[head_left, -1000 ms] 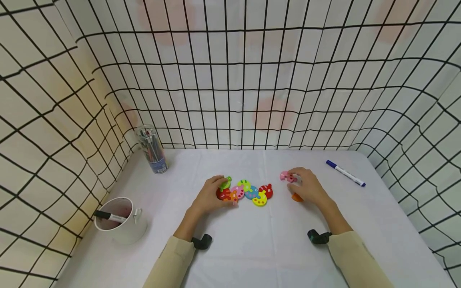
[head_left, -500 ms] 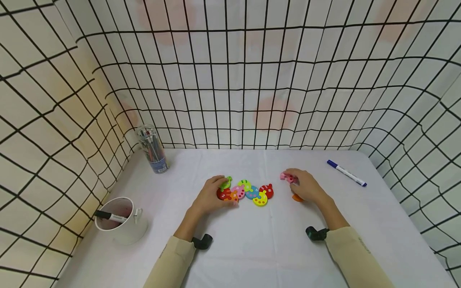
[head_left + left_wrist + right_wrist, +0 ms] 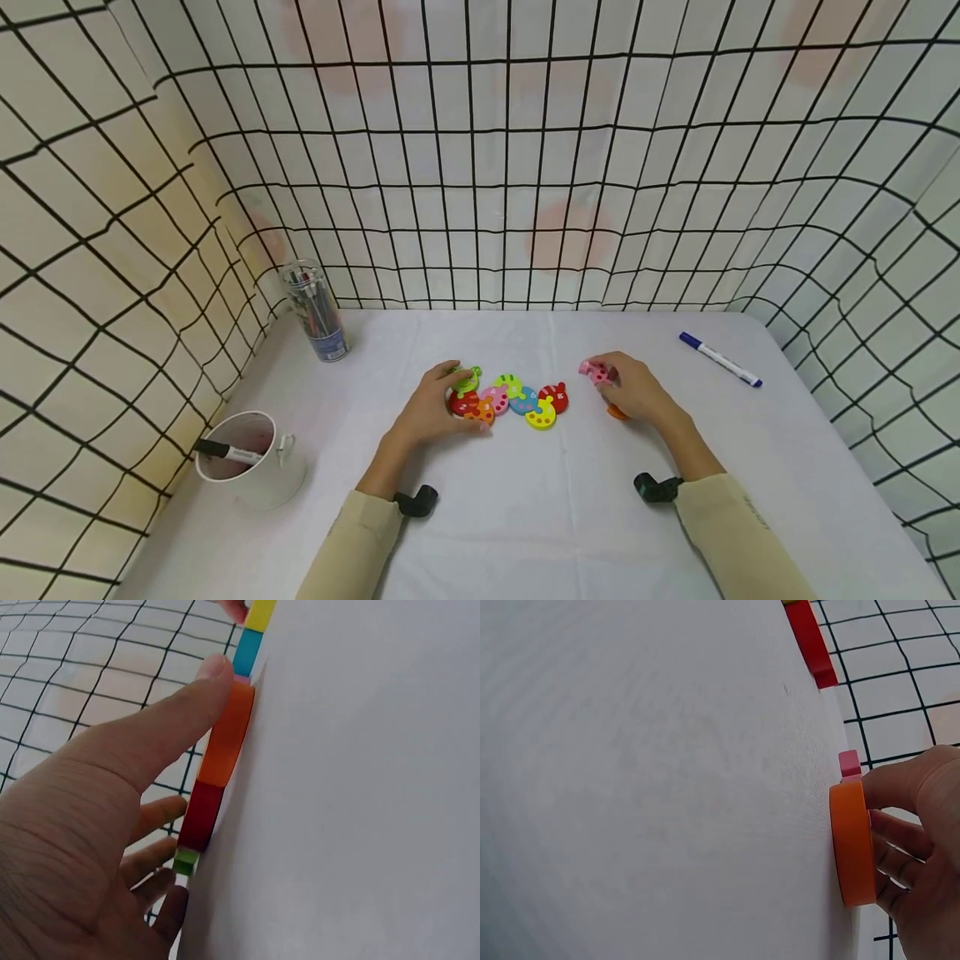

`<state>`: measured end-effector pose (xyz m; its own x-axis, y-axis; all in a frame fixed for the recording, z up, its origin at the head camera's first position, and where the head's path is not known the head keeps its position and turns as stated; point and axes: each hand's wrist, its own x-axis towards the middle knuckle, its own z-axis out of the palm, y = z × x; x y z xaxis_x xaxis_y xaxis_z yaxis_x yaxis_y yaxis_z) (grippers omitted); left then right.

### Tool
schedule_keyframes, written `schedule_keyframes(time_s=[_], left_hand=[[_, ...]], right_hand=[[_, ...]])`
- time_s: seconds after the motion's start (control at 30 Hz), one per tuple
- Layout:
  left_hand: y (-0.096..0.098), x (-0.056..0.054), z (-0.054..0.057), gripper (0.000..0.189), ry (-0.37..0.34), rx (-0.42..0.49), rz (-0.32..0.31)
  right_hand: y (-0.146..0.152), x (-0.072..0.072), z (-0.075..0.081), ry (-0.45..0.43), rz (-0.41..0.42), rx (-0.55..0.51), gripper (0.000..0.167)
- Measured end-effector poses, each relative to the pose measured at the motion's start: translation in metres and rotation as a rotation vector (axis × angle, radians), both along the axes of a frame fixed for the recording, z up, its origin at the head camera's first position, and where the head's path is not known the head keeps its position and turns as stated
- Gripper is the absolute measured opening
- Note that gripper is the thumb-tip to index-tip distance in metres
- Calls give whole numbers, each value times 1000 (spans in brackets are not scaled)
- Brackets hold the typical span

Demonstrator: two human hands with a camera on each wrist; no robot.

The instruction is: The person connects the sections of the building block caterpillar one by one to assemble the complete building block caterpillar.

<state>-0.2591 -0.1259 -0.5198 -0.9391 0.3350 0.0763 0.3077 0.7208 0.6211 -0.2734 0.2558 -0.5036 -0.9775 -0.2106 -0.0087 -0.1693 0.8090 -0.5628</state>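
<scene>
A winding row of numbered, round wooden caterpillar puzzle pieces (image 3: 523, 402) lies across the table in the head view. My left hand (image 3: 426, 408) spans its left end, thumb along the near edge and loosely spread fingers on the far side. Inside that span are a green piece (image 3: 468, 382), a red piece (image 3: 202, 817) and an orange piece (image 3: 229, 735). To the right, apart from the row, my right hand (image 3: 637, 387) pinches a pink spotted piece (image 3: 597, 372) between thumb and fingers. A separate orange piece (image 3: 853, 844) stands beneath that hand, partly hidden from above.
A blue-capped marker (image 3: 720, 360) lies at the back right. At the left are a white bucket (image 3: 277, 475) with a black-capped marker (image 3: 228, 451) in it, and a clear jar (image 3: 315, 312) of pens. Black wire mesh (image 3: 487, 183) walls the back and sides.
My left hand has loosened and shifted slightly left, showing more of the green piece. My right hand and the pink piece have shifted slightly left.
</scene>
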Motion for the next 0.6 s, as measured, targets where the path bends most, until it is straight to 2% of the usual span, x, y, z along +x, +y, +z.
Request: schedule_keyframes(time_s=[0.27, 0.6], left_hand=[[-12, -6, -4, 105, -28, 18, -38], [-12, -5, -6, 103, -48, 28, -33]], right_hand=[[-2, 5, 3, 12, 11, -41, 47], [-19, 15, 9, 9, 32, -86, 44]])
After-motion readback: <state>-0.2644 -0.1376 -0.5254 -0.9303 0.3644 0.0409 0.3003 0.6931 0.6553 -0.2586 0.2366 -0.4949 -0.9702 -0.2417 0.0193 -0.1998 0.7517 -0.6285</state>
